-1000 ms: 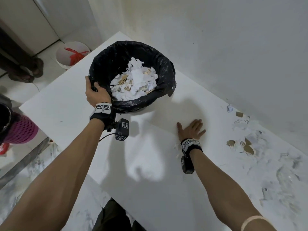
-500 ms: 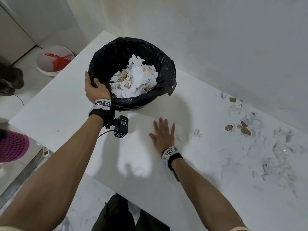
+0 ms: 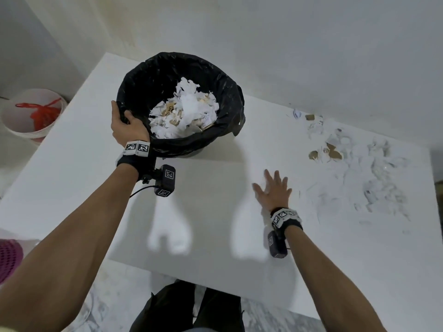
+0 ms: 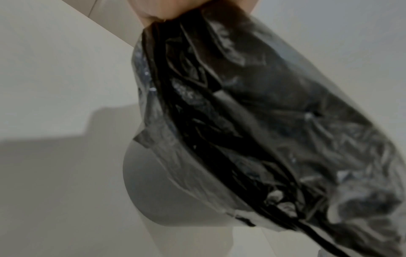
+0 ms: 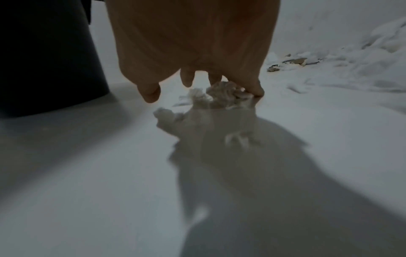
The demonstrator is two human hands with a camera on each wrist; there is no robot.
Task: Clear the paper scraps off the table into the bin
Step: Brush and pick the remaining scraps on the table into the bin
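Scraps [image 3: 374, 168] lay at our three o'clock.
We gripped the bin [image 3: 182, 149] rim with our left hand [image 3: 127, 127]; our right hand [image 3: 273, 188], fingers flat, risked scattering strays off the table [image 3: 72, 164].

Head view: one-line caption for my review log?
Left hand holds bin; flat right hand sweeps scraps.

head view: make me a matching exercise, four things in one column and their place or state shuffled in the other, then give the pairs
Things:
1. left hand
2. right hand
3. bin
4. brown scraps

States:
a. lined with a black bag, part full of torn paper
b. flat on the table, fingers spread
c. grips the bin's near rim
d. lie among white scraps on the table, beyond the right hand

Pairs: 1-c, 2-b, 3-a, 4-d
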